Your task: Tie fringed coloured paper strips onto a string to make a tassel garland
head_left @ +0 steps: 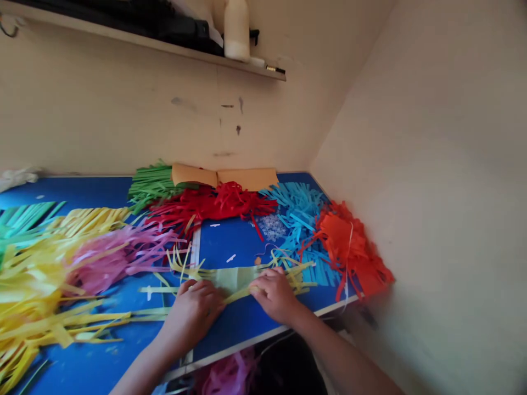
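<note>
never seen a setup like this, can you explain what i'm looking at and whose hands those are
There is no machine here: these are a person's bare left hand and right hand. The single picture comes from a camera worn on that person's head, looking forward and down.

On the blue table lie bunches of strips: green, red, light blue, orange-red, pink and yellow, with more teal strips at the far left.

Both hands are on a pale yellow-green fringed sheet, one toward each end. Whether the fingers grip it or just press it down is hard to tell. A shelf runs along the wall above.
</note>
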A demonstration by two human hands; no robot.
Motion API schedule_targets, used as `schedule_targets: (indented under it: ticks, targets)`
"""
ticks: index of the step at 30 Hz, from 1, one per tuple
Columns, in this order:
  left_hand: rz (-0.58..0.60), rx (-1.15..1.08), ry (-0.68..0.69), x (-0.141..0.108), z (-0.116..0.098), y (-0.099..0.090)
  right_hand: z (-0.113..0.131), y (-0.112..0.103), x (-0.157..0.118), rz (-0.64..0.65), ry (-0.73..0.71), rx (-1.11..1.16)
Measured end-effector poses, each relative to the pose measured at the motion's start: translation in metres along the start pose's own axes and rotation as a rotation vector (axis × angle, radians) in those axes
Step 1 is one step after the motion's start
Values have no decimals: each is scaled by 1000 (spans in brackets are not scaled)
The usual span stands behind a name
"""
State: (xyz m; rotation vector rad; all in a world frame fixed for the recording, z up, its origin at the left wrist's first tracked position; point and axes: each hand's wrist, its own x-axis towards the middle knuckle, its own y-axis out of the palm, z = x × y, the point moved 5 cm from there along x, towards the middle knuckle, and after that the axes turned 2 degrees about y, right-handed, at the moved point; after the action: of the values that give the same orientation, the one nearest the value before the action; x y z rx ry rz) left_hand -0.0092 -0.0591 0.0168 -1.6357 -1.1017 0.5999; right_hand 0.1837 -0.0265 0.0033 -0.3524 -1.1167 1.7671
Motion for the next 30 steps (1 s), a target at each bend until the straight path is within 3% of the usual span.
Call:
schedule_targets:
  ticks: [4,9,17,24,30]
  targets:
    - [2,-64,-1,17,21,4,-7,-1,6,-67,125,-123]
    - [156,3,-119,35,34,7,-14,0,17,-56,246,-233]
    - [215,145,-274,49,35,10,-19,3,27,-23,290,-313]
    - [300,251,-276,54,35,13,-21,3,29,0,329,-314]
    - [292,285,-269,56,36,15,-20,7,30,25,357,-330]
